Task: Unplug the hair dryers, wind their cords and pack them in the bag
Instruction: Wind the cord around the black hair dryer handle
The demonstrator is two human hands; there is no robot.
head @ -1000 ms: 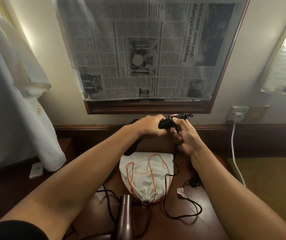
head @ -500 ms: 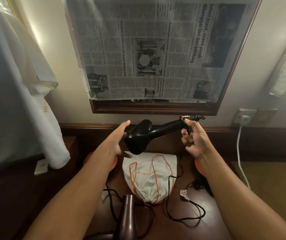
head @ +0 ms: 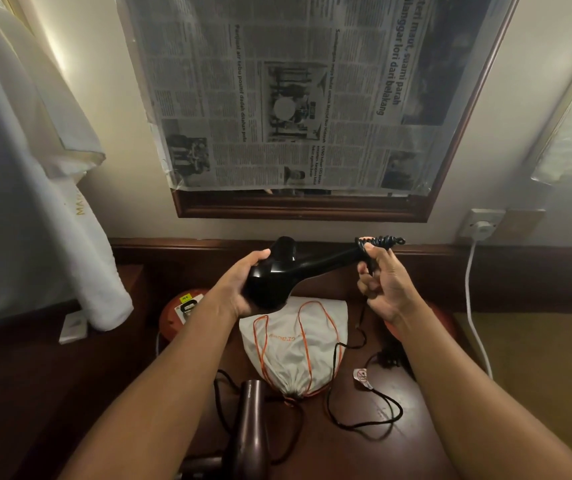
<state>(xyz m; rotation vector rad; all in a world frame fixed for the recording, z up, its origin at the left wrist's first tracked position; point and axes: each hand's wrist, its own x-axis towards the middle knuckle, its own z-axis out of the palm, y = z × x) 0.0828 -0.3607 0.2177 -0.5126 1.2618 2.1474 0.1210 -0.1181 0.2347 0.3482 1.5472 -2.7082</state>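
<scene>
Since half a second ago my left hand [head: 239, 285] has closed the gap and now cups the barrel of the black hair dryer [head: 291, 268], thumb over the top — before, it was open and just short of it. My right hand [head: 383, 282] pinches the handle end, where the coiled cord [head: 379, 242] bunches above my fingers. I hold the dryer level above the desk [head: 450, 427], directly over the white drawstring bag [head: 295, 344], which lies flat with its orange cords looped on top. Both forearms reach forward, wrists slightly raised. Nearer me the brown hair dryer [head: 251, 424] lies on the desk — its black cable [head: 364, 407] trails beside the bag.
</scene>
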